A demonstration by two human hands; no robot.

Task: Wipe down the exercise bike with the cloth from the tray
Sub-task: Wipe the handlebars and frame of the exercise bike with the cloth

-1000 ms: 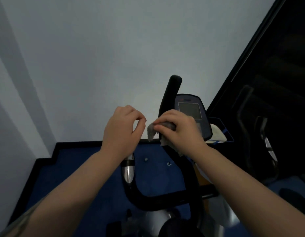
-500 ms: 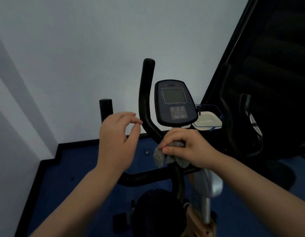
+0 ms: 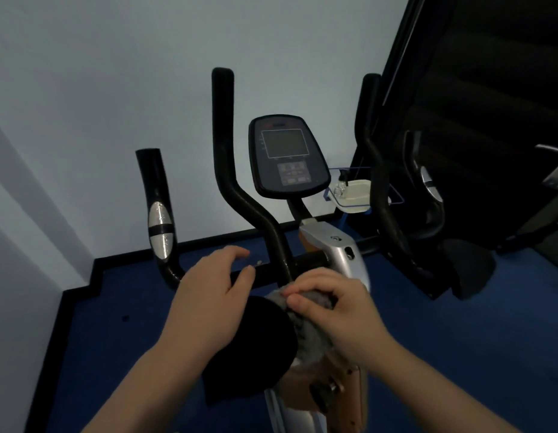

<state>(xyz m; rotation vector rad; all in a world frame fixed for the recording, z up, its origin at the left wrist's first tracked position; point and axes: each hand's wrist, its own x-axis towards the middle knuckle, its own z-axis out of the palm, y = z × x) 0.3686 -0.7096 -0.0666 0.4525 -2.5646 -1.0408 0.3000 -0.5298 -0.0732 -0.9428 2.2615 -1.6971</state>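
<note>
A: Nearest us, our right hand [image 3: 340,317] has its fingers curled over the crumpled grey terry cloth [image 3: 305,335], pinching a fold at the top while the rest of the cloth bunches under the palm against the right edge of the round black padded saddle [image 3: 255,348].

B: And our left hand [image 3: 208,301]?

A: It hangs just above the saddle's left side, fingers loosely spread, holding nothing. We cannot tell whether the palm touches the pad.

B: How do we judge the cloth will handle?

A: Soft, light and limp, we think. It will fold to whatever curve we press it on, so it suits the saddle rim and the tubes. It should be held bunched, with a wad under the palm and fingertips pinning one fold, or it may slip out and trail.

B: Beyond the hands?

A: The black curved handlebar tubes [image 3: 230,189] rise just past our fingers, one with a silver oval sensor pad [image 3: 160,232]. Between the tubes stands the dark console with its grey screen [image 3: 285,157].

B: The tray?

A: The pale shallow tray [image 3: 355,195] sits farther back to the right, well apart from the cloth, near a small clear spray bottle [image 3: 342,182].
</note>
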